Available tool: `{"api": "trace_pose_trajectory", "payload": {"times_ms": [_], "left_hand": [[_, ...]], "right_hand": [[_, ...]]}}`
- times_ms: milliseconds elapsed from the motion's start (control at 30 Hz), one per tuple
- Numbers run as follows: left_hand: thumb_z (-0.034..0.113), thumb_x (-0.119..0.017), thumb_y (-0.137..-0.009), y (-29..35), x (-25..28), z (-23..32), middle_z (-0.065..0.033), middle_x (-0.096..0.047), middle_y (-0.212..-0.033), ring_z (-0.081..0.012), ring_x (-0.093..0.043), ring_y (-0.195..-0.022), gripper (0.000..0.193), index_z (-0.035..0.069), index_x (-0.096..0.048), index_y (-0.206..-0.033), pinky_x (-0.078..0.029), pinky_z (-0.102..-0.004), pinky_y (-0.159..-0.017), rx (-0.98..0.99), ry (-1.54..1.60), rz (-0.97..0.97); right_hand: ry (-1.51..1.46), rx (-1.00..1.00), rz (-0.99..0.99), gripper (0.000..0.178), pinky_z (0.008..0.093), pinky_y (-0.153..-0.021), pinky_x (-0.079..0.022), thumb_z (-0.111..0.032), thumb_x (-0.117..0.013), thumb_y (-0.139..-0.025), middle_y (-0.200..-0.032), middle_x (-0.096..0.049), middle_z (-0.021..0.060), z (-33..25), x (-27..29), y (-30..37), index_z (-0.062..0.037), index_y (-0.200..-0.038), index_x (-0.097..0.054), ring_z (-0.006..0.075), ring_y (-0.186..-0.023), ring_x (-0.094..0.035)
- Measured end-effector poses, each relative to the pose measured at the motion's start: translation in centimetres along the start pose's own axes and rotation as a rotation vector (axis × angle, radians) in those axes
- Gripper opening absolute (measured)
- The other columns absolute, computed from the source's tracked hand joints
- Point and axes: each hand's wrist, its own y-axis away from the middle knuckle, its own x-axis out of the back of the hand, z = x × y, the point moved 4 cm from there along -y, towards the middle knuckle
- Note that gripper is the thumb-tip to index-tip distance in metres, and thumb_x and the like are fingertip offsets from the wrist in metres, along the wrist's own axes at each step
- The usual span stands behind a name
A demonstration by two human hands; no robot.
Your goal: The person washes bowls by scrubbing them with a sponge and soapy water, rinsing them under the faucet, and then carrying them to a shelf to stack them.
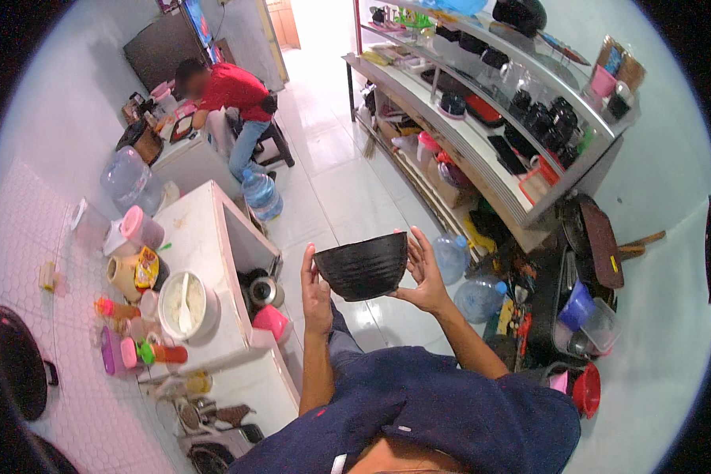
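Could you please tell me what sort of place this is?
Probably a kitchen, perhaps in a small eatery: squeeze bottles, a white tub seemingly of rice, and a rack of dark cups.

My left hand [317,296] and right hand [426,278] face each other in front of me, a gap between them, both gripping. My fingers point away from my body; my right thumb [405,295] reaches inward. My bare left forearm [317,367] runs nearly straight, my right forearm [474,341] slants inward.
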Motion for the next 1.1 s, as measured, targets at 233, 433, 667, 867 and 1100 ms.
{"api": "trace_pose_trajectory", "payload": {"times_ms": [233,433,667,867,1100], "left_hand": [[0.036,-0.064,-0.089,-18.8,4.0,-0.4,-0.0153,-0.009,-0.16,-0.0261,-0.016,-0.146,0.096,0.005,0.0,-0.153,-0.018,-0.0366,-0.116,-0.142,-0.096,-0.405],[0.021,-0.086,-0.064,-31.6,7.4,-2.5,-0.0148,-0.005,-0.161,-0.0284,-0.02,-0.145,0.128,0.007,0.004,-0.153,-0.027,-0.0419,-0.113,-0.17,-0.165,-0.477],[0.008,-0.086,-0.064,-41.0,8.1,-7.3,-0.0119,-0.008,-0.161,-0.0271,-0.023,-0.144,0.122,0.012,-0.004,-0.155,-0.033,-0.042,-0.109,-0.022,-0.012,-0.597],[0.01,-0.087,-0.063,-49.4,6.2,-12.0,-0.0118,-0.008,-0.161,-0.0271,-0.024,-0.144,0.123,0.013,-0.004,-0.155,-0.035,-0.0417,-0.109,-0.043,0.052,-0.767],[0.02,-0.087,-0.067,-60.0,6.1,-14.3,-0.0115,-0.015,-0.159,-0.0273,-0.023,-0.144,0.116,0.014,-0.01,-0.154,-0.04,-0.046,-0.107,0.09,-0.235,-0.915]], "right_hand": [[-0.01,0.077,0.268,0.122,0.0394,-0.109,-0.035,-0.01,-0.088,-0.062,-0.145,-0.036,0.0158,3.5,-2.4,-15.3,-0.0096,-0.152,-0.005,0.0269,-0.131,-0.042],[0.077,0.135,0.382,0.12,0.0455,-0.113,-0.029,-0.012,-0.089,-0.062,-0.148,-0.031,0.0175,7.5,-3.8,-25.3,-0.009,-0.152,-0.009,0.0302,-0.137,-0.035],[0.309,0.153,0.461,0.116,0.0408,-0.109,-0.034,-0.01,-0.088,-0.064,-0.148,-0.034,0.0158,10.1,-2.8,-31.7,-0.0064,-0.151,-0.011,0.0285,-0.134,-0.04],[0.345,0.162,0.574,0.114,0.0412,-0.11,-0.034,-0.003,-0.085,-0.064,-0.148,-0.035,0.0163,14.0,1.2,-37.0,-0.005,-0.151,-0.012,0.029,-0.134,-0.04],[0.117,0.111,0.665,0.116,0.0414,-0.115,-0.027,-0.004,-0.086,-0.065,-0.154,-0.025,0.0166,19.0,4.9,-46.0,-0.0045,-0.152,-0.009,0.0266,-0.139,-0.032]]}}
